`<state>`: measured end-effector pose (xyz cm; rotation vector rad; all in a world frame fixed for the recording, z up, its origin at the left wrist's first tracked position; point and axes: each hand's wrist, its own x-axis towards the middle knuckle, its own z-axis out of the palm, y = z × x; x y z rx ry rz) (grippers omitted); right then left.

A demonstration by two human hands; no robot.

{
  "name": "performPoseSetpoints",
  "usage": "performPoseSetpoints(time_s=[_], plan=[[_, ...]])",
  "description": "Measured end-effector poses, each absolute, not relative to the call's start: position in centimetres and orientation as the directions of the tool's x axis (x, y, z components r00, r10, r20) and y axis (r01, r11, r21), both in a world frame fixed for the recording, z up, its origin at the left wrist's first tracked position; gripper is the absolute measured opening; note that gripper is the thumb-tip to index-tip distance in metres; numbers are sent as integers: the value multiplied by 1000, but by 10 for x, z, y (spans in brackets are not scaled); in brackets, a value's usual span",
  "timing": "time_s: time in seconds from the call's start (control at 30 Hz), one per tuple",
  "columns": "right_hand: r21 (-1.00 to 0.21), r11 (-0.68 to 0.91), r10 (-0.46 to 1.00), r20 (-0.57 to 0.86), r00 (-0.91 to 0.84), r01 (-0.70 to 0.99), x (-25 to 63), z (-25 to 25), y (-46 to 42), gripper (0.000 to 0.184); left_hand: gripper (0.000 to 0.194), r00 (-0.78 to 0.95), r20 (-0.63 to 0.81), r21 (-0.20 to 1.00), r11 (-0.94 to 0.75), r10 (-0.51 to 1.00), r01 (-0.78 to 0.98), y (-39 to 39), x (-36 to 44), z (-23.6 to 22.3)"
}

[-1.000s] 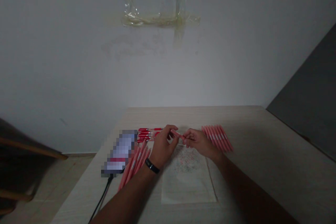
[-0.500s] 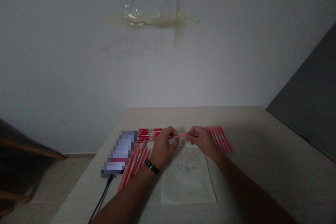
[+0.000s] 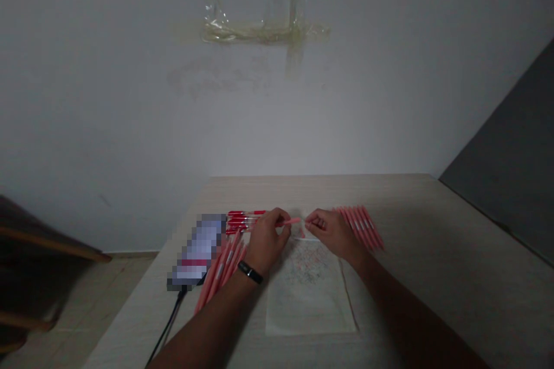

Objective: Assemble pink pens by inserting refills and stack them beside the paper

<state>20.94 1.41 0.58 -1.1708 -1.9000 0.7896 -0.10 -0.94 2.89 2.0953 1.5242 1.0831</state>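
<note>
My left hand (image 3: 269, 237), with a dark band on its wrist, is closed around a pink pen (image 3: 292, 221). One end of the pen sticks out to the right between thumb and fingers. Just right of that end, a small gap away, my right hand (image 3: 332, 232) is pinched; whatever lies between its fingertips is too small to name. Small pink pieces (image 3: 302, 234) lie below the gap, by the top edge of a scribbled sheet of paper (image 3: 309, 311). Several red pens (image 3: 242, 221) lie behind my left hand, partly hidden by it.
A neat row of pink pens (image 3: 361, 229) lies beyond my right hand. Loose pink pens (image 3: 220, 268) are piled beside my left forearm. Left of them is a blurred-out phone (image 3: 199, 251) with a black cable (image 3: 168, 323). The table (image 3: 320, 184) meets a wall behind.
The pen's free end has gone from slanting down to nearly level. My right fingers, on that end before, are now apart from it, slightly to the right. My left hand has barely moved.
</note>
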Motion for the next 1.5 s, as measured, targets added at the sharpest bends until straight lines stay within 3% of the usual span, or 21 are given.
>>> performPoseSetpoints(time_s=[0.17,0.43,0.67,0.83,1.03,1.2,1.5], plan=[[-700,461,888,357,-291,546,208,2,14,4,3,94,397,611,-339,913,715,-9,-3,30],[-573,508,861,361,-358,643,194,-2,7,9,2,112,363,639,-335,925,692,-6,-2,25],[-576,495,869,329,-370,650,192,-4,9,10,8,141,312,648,-319,940,691,-4,-3,19],[-614,499,866,381,-323,611,200,-7,15,5,9,159,282,671,-313,946,672,-4,-3,19],[-702,505,863,395,-316,502,204,-4,16,16,10,241,315,648,-394,918,652,-5,0,19],[-698,536,841,389,-376,475,203,4,13,11,11,292,325,651,-437,899,621,-6,2,19],[-689,539,843,437,-315,486,213,0,23,7,20,273,362,576,-444,891,686,-5,-3,19]])
